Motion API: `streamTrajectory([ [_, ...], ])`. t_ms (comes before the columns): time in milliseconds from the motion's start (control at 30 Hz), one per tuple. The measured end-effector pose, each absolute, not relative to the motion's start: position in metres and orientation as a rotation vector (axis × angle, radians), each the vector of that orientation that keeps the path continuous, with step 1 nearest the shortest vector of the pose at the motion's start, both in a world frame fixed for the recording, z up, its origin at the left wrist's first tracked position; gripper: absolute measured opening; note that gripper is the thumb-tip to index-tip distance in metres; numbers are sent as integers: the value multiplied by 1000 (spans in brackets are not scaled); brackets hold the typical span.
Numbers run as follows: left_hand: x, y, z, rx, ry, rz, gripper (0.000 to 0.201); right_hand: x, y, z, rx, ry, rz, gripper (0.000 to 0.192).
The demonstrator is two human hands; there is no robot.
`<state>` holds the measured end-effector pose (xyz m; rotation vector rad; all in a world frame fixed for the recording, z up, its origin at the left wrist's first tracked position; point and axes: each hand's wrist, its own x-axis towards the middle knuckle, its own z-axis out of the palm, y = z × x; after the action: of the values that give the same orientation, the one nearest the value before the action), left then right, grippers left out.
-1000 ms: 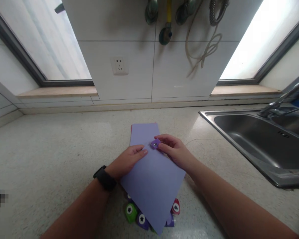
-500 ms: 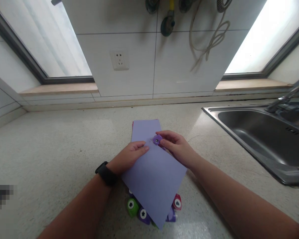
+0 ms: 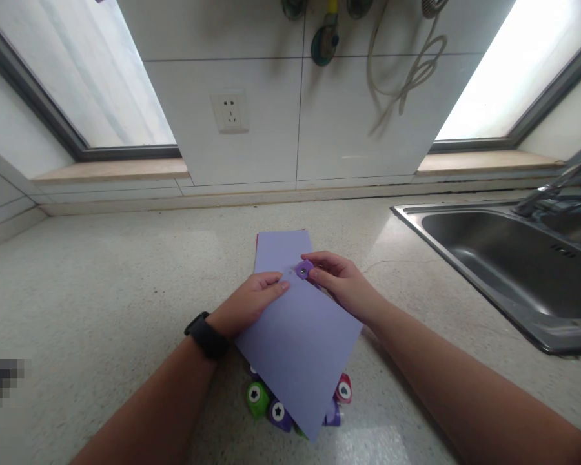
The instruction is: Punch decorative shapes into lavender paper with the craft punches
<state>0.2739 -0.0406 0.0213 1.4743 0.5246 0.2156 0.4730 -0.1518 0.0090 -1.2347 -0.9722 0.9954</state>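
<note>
A lavender sheet of paper (image 3: 300,342) is held at a slant, and my left hand (image 3: 252,299) pinches it near its upper corner. My right hand (image 3: 341,282) grips a small purple craft punch (image 3: 304,269) between thumb and fingers, at the paper's upper edge. Behind them lies another lavender sheet (image 3: 281,248), with a thin red edge showing at its left. Partly hidden under the held sheet are several more punches, among them a green punch (image 3: 257,399), a dark purple punch (image 3: 279,414) and a red punch (image 3: 343,389).
The speckled countertop (image 3: 101,278) runs to a tiled wall (image 3: 252,155). A steel sink (image 3: 503,258) with a faucet (image 3: 547,190) is set in at the right. On the wall are a power socket (image 3: 230,112) and a hanging looped cord (image 3: 411,77).
The whole view has shifted up very slightly. Both hands, the paper and the punch keep nearly the same places relative to each other.
</note>
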Motion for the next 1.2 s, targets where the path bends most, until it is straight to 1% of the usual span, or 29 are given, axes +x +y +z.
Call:
streamTrajectory([
  [167,274,-41,21,1471,529,222,44,472,-153,12,-1283,-1019,1000,37],
  [333,274,-40,20,1472,504,217,44,473,-151,9,-1186,-990,1069,41],
  [467,274,-40,20,1502,504,207,44,474,-151,8,-1192,-996,1110,35],
  [700,273,-39,23,1615,494,204,43,472,-153,14,-1254,-1029,1088,32],
  [1067,274,-41,23,1675,493,208,44,473,-151,8,-1290,-1022,1095,36],
  [1200,276,-41,24,1739,496,253,40,473,-152,8,-1331,-1050,1049,36],
])
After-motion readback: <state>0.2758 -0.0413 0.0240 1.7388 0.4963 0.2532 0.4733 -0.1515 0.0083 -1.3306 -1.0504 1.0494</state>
